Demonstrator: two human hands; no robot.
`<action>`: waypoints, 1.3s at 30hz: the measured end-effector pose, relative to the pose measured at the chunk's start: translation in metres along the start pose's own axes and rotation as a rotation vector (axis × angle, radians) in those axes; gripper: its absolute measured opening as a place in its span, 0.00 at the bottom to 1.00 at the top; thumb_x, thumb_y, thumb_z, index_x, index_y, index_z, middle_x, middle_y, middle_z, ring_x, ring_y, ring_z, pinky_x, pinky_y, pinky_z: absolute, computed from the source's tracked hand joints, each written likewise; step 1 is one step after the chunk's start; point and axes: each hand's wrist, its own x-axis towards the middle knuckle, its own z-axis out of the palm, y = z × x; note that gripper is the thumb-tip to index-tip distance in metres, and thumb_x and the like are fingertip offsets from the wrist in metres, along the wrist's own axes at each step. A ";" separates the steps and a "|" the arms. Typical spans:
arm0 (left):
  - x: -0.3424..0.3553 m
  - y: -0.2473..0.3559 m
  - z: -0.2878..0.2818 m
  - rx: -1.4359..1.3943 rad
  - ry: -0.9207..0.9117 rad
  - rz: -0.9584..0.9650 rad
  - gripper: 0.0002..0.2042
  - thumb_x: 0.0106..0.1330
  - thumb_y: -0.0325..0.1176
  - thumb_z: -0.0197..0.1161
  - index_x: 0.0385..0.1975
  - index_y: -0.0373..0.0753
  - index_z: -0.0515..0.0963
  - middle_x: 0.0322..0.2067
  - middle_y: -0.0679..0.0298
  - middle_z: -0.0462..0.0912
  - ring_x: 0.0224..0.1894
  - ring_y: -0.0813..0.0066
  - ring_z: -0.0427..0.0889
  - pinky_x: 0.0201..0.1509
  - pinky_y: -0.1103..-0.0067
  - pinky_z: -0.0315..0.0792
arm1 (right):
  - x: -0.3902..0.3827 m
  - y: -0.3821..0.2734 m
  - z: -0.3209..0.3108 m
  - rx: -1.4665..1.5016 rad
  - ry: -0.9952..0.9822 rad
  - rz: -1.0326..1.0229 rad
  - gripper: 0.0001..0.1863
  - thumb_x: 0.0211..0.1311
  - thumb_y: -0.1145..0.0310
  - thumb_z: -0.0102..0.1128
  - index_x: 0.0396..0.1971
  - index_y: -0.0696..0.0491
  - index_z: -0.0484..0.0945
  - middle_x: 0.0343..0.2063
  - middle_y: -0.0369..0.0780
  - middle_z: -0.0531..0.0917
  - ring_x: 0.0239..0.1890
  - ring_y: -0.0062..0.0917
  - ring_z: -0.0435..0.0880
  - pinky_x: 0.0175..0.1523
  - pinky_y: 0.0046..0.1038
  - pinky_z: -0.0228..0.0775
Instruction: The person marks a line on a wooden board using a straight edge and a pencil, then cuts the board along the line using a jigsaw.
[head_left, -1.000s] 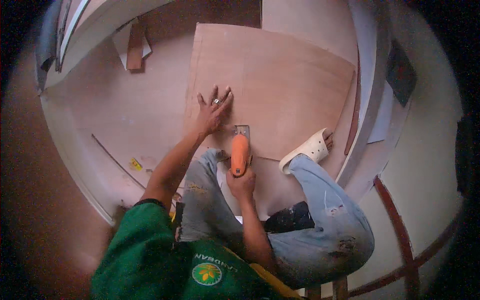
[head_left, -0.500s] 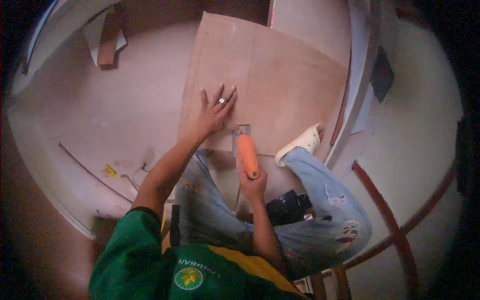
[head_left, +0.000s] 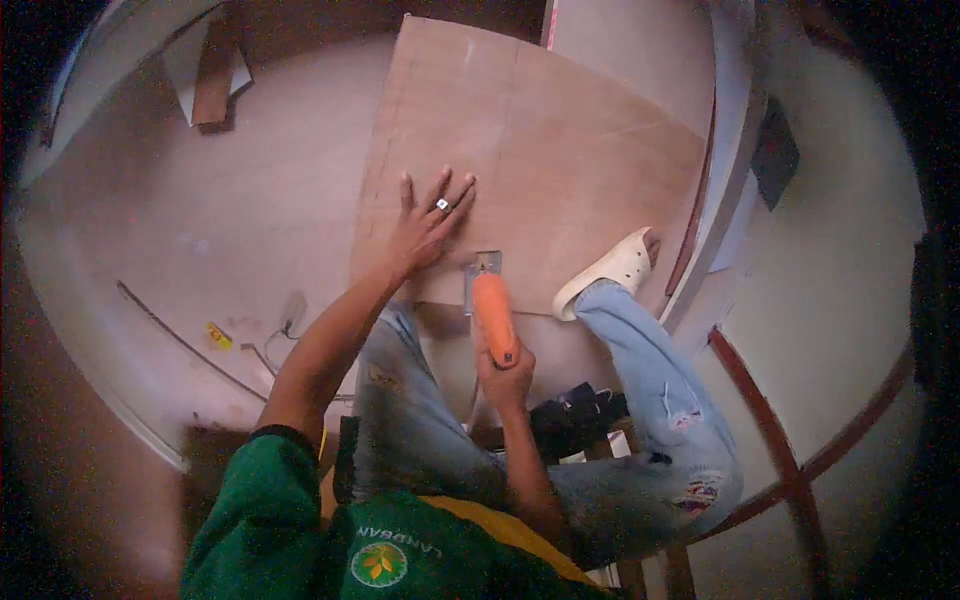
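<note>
Now grasping orange-bodied power tool (head_left: 494, 318) in right hand (head_left: 508, 380), fingertips mostly hidden, at near edge of tan wooden sheet (head_left: 570, 140).
Resting left hand (head_left: 430, 228) splayed on sheet, left of and beyond tool's metal base plate (head_left: 469, 290). Printed on green shirt (head_left: 265, 510): round leaf emblem (head_left: 379, 566), pale lettering. Hard to identify: black bundle (head_left: 572, 418) beside right forearm (head_left: 530, 468).

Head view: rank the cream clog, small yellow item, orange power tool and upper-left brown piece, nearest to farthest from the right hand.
1. Orange power tool: gripped in the right hand.
2. Cream clog: ahead, right.
3. Small yellow item: to the left.
4. Brown piece: far upper left.
</note>
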 end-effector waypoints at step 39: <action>0.001 -0.010 0.002 0.012 0.092 0.119 0.35 0.56 0.47 0.56 0.65 0.42 0.63 0.71 0.66 0.53 0.73 0.53 0.47 0.66 0.35 0.34 | 0.003 -0.026 0.001 0.024 -0.008 -0.124 0.13 0.39 0.68 0.64 0.26 0.59 0.75 0.20 0.47 0.78 0.23 0.40 0.80 0.33 0.38 0.72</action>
